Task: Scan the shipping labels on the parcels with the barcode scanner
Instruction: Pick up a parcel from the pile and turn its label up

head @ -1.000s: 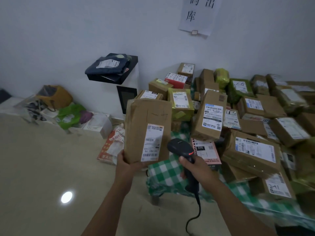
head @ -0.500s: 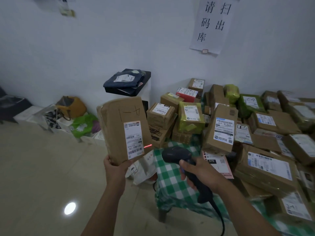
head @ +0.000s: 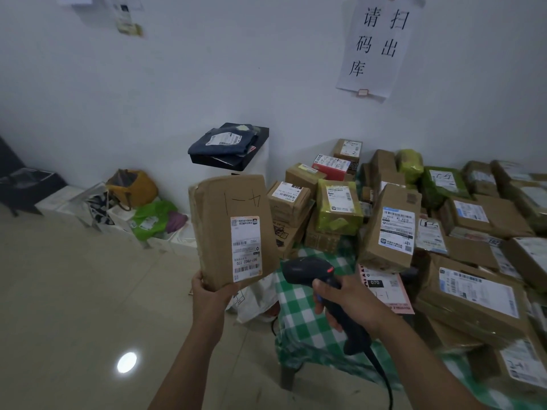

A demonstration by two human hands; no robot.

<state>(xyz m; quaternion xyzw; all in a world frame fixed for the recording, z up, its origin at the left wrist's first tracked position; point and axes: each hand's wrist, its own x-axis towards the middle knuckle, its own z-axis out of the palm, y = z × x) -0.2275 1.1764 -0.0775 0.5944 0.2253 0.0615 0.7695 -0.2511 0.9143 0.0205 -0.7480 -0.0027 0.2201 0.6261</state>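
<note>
This was a parcel depot room; many brown cardboard parcels (head: 503,216) bearing white printed shipping labels lay heaped over a green-and-white checked tabletop (head: 299,309); a handwritten white paper notice (head: 376,45) hung on the plain white wall (head: 207,69).

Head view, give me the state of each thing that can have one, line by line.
brown parcel, held upright, label facing the camera.
left hand, grips the parcel's bottom corner.
barcode scanner, red light on, pointing toward the parcel.
right hand, grips the scanner's handle.
parcel pile, stacked on the checked table.
</note>
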